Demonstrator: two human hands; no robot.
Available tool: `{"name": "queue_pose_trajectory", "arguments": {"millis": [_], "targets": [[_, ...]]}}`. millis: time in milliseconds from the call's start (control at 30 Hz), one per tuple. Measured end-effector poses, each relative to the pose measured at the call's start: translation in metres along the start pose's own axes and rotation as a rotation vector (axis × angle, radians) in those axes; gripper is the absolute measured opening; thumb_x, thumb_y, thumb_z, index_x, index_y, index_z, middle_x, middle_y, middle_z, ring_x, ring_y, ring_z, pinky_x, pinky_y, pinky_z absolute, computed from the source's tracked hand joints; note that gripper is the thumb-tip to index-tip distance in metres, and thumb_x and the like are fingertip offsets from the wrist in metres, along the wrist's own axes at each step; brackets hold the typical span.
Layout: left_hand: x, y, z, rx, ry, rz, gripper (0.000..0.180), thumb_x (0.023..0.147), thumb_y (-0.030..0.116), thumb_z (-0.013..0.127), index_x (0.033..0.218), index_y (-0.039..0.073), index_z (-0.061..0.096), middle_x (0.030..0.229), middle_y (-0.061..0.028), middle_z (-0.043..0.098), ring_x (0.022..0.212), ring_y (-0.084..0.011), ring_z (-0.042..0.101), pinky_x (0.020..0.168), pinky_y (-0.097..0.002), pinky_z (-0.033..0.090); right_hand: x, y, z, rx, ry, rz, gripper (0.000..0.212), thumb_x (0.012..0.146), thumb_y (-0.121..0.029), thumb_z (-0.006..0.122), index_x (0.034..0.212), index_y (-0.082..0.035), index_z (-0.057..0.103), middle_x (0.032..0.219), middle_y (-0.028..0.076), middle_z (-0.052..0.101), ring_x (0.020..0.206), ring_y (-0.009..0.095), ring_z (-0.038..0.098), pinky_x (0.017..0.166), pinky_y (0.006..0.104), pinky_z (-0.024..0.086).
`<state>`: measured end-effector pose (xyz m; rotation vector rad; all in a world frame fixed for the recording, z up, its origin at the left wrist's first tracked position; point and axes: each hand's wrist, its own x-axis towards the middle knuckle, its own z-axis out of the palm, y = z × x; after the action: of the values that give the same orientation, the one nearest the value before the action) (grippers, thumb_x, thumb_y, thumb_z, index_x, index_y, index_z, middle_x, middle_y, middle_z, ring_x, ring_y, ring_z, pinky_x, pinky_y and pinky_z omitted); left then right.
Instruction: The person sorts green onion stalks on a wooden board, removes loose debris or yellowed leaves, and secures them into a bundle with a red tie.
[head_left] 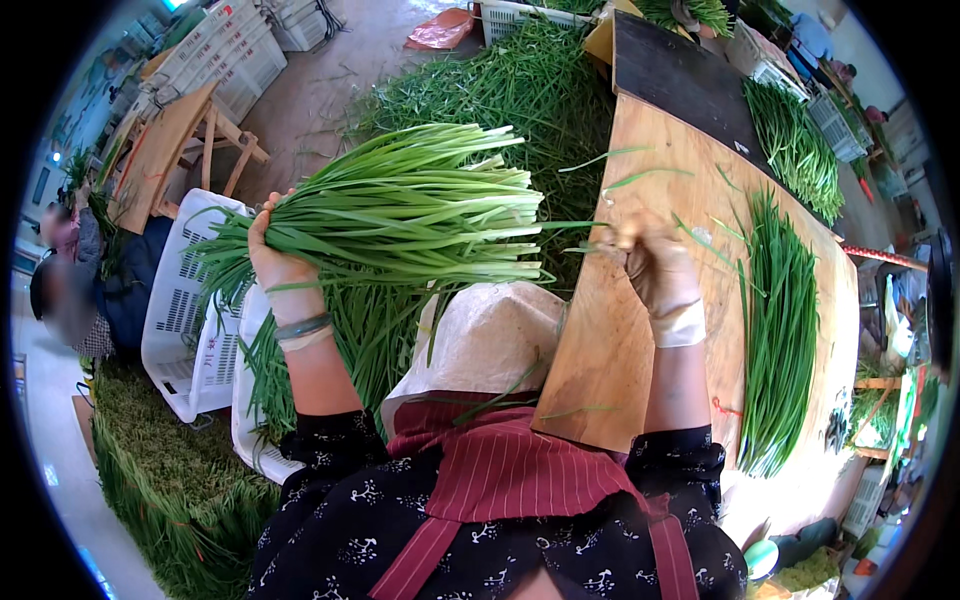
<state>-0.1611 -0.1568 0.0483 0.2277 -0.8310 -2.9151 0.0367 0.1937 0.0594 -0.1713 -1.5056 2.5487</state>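
Note:
My left hand (277,258) is closed round a thick bunch of garlic chives (420,205), held in the air left of the wooden board. The pale cut ends point right; the green tips hang down past my wrist. My right hand (655,265) is pinched above the board, on a single chive blade (568,225) that stretches out from the bunch's pale end. Its fingertips are somewhat blurred. Several loose blades lie on the wooden board (600,370) beneath and around this hand. Farther right on the board rests another long bundle of chives (780,330).
A white plastic crate (180,310) leans at the left, beside another crate holding chives. A large heap of loose greens (490,95) covers the floor ahead. White stacked crates (225,65) and a wooden bench (165,150) stand far left. Other people work at both edges.

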Motion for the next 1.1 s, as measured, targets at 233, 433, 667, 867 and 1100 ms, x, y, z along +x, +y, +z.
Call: {"name": "queue_pose_trajectory", "arguments": {"millis": [233,433,667,867,1100], "targets": [[0.012,-0.011,0.006,0.005,0.12,0.064,0.013,0.076,0.006,0.052,0.089,0.006,0.052,0.09,-0.01,0.06,0.086,-0.0279,0.058,0.085,-0.0444,0.048,-0.006,-0.016,-0.019,-0.726,0.696,-0.453,0.012,0.084,-0.011,0.061,0.088,-0.001,0.065,0.073,0.002,0.063,0.063,0.006,0.051,0.057,0.019,0.042],[0.02,0.005,0.007,-0.001,0.177,0.021,0.011,0.077,0.007,0.053,0.087,0.009,0.05,0.086,-0.0065,0.06,0.079,-0.0224,0.058,0.079,-0.041,0.049,-0.002,-0.024,0.007,-1.11,0.393,-0.575,0.042,0.071,-0.01,0.071,0.109,0.0,0.057,0.099,0.011,0.062,0.092,0.019,0.057,0.08,0.0282,0.046],[-0.063,-0.054,0.09,0.151,-0.036,0.092,0.02,0.08,0.005,0.054,0.099,0.009,0.051,0.094,-0.0052,0.059,0.089,-0.0191,0.055,0.083,-0.0354,0.046,0.062,0.042,0.131,-1.553,-0.209,-0.83,0.1,0.056,-0.028,0.079,0.134,-0.001,0.024,0.132,0.017,0.035,0.126,0.033,0.03,0.106,0.0423,0.023],[-0.077,-0.035,0.088,0.191,-0.466,-0.063,0.029,0.083,0.007,0.056,0.11,0.007,0.049,0.11,-0.009,0.054,0.1,-0.0224,0.052,0.092,-0.0362,0.041,0.087,0.043,0.132,-1.512,-0.414,-0.814,0.072,0.066,-0.013,0.068,0.128,-0.001,0.034,0.116,0.017,0.05,0.112,0.031,0.048,0.103,0.0411,0.03],[-0.074,-0.015,0.105,0.39,-0.439,-0.175,0.026,0.083,0.008,0.057,0.108,0.002,0.052,0.106,-0.0119,0.058,0.1,-0.0312,0.056,0.089,-0.0417,0.043,0.096,0.021,0.138,-1.493,-0.648,-0.48,0.071,0.066,-0.012,0.069,0.127,-0.001,0.035,0.115,0.02,0.049,0.109,0.037,0.048,0.098,0.038,0.036]]}}
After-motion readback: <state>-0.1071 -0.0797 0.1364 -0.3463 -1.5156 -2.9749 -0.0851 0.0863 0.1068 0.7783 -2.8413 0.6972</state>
